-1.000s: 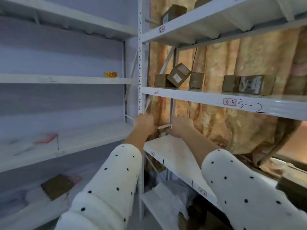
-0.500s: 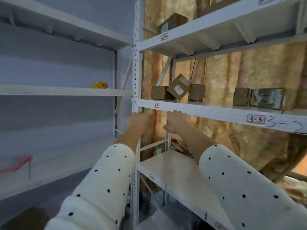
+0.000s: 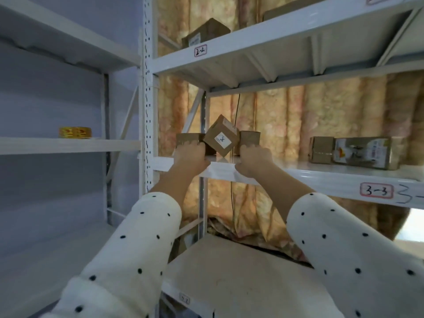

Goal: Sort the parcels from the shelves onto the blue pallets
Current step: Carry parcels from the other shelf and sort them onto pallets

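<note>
A tilted brown parcel [image 3: 220,135] is propped on the middle shelf [image 3: 298,174] between two flat parcels, partly hidden. The left parcel [image 3: 188,140] is touched by the left hand [image 3: 191,154], the right parcel [image 3: 250,138] by the right hand [image 3: 253,157]; whether either is gripped cannot be told. Farther parcels [image 3: 351,152] are blurred.

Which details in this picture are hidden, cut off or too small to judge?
- Left hand: fingers behind the left brown cardboard box; grasp unclear.
- Right hand: fingertips at the right brown cardboard box; contact unclear.
- Tilted brown cardboard cube: label print too small.
- Blue pallets: outside the head view.
</note>
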